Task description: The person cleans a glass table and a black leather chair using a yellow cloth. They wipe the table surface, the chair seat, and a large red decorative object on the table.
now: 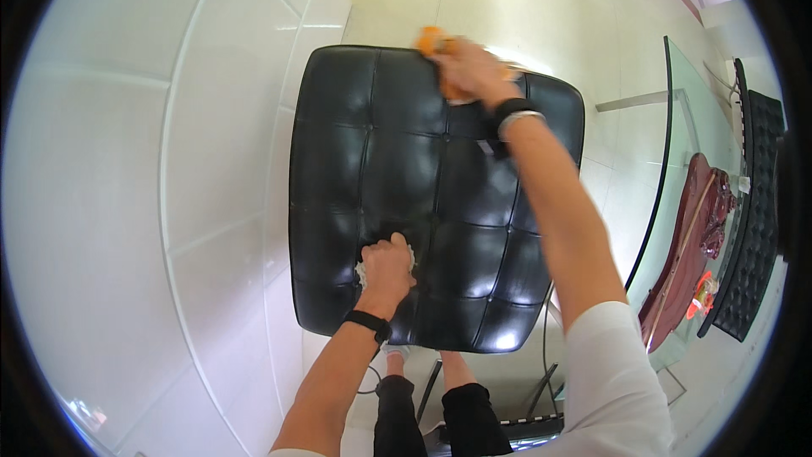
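A black tufted leather cushion (406, 171) fills the middle of the view, its surface shiny and divided by seams and buttons. Near its far edge my right hand (469, 66) grips an orange cloth (431, 41), blurred by motion, part of it against the leather. My left hand (387, 270) is closed around a whitish crumpled cloth (361, 274) and presses on the near left part of the cushion. Most of that whitish cloth is hidden beneath the fingers.
A white tiled wall (216, 108) rises close on the left. At right stands a glass-topped table (682, 114) bearing a dark red carved tray (679, 266) and an orange item (701, 295). Beyond it is a black tufted seat (752, 216). A cable (545, 355) hangs near the cushion's right side.
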### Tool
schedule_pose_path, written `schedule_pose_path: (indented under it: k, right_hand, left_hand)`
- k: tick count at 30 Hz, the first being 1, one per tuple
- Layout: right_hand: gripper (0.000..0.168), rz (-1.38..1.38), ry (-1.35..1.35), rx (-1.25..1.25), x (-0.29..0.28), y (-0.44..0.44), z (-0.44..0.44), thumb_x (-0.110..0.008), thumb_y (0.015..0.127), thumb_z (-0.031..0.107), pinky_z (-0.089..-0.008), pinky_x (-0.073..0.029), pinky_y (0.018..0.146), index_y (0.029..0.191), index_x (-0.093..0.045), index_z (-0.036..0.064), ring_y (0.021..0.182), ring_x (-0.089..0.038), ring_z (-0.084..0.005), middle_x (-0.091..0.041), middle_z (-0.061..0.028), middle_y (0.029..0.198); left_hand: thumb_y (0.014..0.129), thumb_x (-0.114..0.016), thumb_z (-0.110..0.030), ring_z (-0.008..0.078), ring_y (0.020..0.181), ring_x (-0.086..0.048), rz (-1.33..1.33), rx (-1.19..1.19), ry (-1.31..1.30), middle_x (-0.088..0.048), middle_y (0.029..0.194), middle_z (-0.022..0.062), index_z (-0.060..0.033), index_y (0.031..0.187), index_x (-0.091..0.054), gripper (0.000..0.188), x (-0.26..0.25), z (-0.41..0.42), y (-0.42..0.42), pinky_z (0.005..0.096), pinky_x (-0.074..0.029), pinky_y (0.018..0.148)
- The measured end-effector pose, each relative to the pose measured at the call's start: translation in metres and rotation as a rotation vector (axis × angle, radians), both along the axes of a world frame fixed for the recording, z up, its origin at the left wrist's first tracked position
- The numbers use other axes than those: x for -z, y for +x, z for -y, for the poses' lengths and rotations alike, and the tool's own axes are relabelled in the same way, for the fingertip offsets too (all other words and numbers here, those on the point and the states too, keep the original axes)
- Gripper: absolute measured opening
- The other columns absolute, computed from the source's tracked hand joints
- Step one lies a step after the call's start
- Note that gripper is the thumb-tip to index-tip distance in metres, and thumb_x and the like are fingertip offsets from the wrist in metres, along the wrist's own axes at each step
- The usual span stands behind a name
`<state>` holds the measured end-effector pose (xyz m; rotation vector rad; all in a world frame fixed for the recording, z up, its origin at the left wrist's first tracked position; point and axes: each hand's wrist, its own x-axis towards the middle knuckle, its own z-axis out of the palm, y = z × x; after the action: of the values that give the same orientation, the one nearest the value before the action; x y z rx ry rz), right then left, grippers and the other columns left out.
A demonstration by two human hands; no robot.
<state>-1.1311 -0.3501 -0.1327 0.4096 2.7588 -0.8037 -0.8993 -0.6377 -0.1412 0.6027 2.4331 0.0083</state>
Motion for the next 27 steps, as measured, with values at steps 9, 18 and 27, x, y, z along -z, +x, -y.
schedule_pose_path:
  k: [9, 18, 27]
  right_hand:
    - [0.054, 0.135, 0.01, -0.05, 0.014, -0.056, -0.012, -0.058, 0.085, 0.059, -0.043, -0.053, 0.081, 0.09, -0.076, 0.007, 0.091, -0.069, -0.0349, -0.073, -0.0188, 0.095]
    - [0.054, -0.003, 0.101, 0.21, 0.016, 0.093, -0.216, -0.05, 0.09, 0.054, -0.0454, -0.052, 0.081, 0.097, -0.069, 0.003, 0.089, -0.067, -0.0431, -0.07, -0.0241, 0.09]
    - [0.066, -0.202, -1.145, 0.883, 0.145, 0.368, -0.154, -0.042, 0.104, 0.056, -0.0257, -0.049, 0.089, 0.146, -0.046, 0.005, 0.105, -0.059, -0.0119, -0.061, -0.0011, 0.127]
  left_hand:
    - [0.044, -0.097, -0.04, 0.0305, 0.079, -0.068, -0.036, 0.015, -0.076, -0.066, 0.084, 0.0121, -0.0078, 0.097, -0.051, 0.077, 0.004, -0.004, 0.001, 0.0415, -0.049, 0.077]
    - [0.042, -0.098, -0.039, 0.0308, 0.078, -0.068, -0.042, 0.045, -0.089, -0.066, 0.082, 0.0131, -0.0071, 0.095, -0.05, 0.078, 0.007, -0.003, 0.0, 0.0408, -0.049, 0.076]
    - [0.043, -0.098, -0.035, 0.0326, 0.081, -0.068, -0.048, 0.045, -0.069, -0.067, 0.085, 0.0147, -0.0062, 0.097, -0.051, 0.077, 0.003, -0.006, 0.0, 0.0419, -0.05, 0.078]
